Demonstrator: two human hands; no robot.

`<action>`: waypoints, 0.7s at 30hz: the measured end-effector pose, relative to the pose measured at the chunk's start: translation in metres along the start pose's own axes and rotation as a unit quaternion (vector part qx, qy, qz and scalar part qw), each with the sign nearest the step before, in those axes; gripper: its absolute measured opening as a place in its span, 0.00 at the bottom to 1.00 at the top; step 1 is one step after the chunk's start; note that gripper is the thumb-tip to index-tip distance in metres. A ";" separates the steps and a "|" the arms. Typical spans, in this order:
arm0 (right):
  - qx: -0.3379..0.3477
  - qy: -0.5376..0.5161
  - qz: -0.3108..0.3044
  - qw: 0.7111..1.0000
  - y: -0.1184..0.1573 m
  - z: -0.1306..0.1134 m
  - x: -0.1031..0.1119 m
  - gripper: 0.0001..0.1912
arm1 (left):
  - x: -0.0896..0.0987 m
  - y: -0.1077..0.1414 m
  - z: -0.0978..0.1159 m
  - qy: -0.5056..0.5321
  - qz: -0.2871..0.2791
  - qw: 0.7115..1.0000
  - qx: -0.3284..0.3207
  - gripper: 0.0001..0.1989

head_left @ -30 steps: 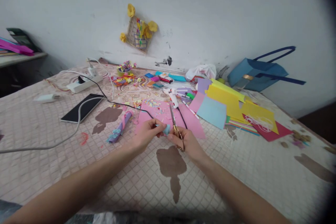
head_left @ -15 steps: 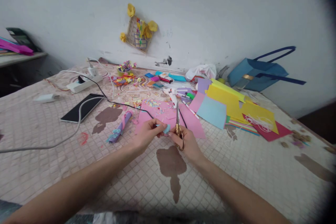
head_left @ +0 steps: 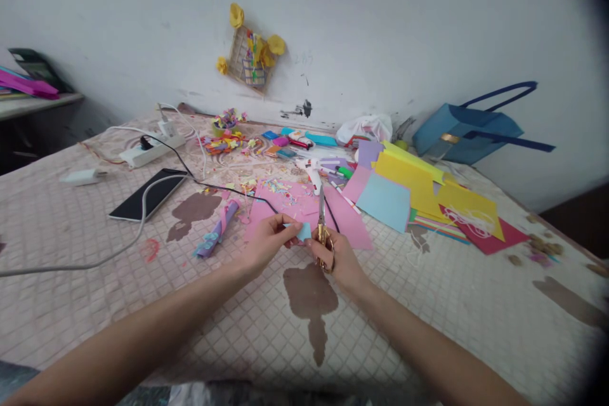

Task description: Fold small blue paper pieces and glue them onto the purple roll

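Note:
Between my two hands is a small light-blue paper piece (head_left: 303, 232), pinched by the fingers of my left hand (head_left: 272, 238). My right hand (head_left: 337, 257) is closed around the gold handles of a pair of scissors (head_left: 322, 222), whose blades point away from me, toward the white glue gun (head_left: 311, 172). The right fingertips touch or nearly touch the blue piece's right edge. Beneath and beyond the hands lies pink paper (head_left: 349, 222) with small paper scraps on it. A purple paper roll with blue and pink trim (head_left: 219, 231) rests left of my left hand.
A black phone (head_left: 148, 195), a power strip (head_left: 152, 150) and cables occupy the left side. Light-blue paper (head_left: 385, 202), yellow sheets (head_left: 412, 181) and red paper (head_left: 509, 238) with white string lie to the right. A blue bag (head_left: 469, 133) stands by the wall.
The small blue paper piece now shows flatter and a little larger between my fingers. Both hands keep nearly the same place, and the scissors are still in my right hand.

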State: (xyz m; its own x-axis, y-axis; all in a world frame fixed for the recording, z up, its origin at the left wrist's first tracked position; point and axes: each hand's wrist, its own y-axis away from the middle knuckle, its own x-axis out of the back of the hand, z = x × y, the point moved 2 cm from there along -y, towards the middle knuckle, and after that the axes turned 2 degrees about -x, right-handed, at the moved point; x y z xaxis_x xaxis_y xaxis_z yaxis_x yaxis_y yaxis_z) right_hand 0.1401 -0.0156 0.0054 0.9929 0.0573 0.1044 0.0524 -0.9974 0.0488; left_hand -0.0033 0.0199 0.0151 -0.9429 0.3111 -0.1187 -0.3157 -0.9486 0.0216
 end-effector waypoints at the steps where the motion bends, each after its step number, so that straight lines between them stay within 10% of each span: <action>1: 0.003 -0.002 0.001 1.000 0.000 0.000 0.001 0.11 | 0.000 0.000 0.000 -0.005 -0.007 1.000 0.007 0.12; 21: 0.017 0.019 0.014 1.000 0.000 -0.001 0.004 0.11 | 0.008 -0.008 -0.007 0.043 0.007 0.999 0.010 0.12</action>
State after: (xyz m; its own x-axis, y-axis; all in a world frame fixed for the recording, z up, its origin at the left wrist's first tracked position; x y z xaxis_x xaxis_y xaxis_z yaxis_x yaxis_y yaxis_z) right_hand 0.1437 -0.0155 0.0070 0.9894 0.0296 0.1422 0.0284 -0.9995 0.0107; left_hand -0.0075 0.0291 0.0072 -0.9351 0.2904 -0.2031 -0.3049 -0.9514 0.0435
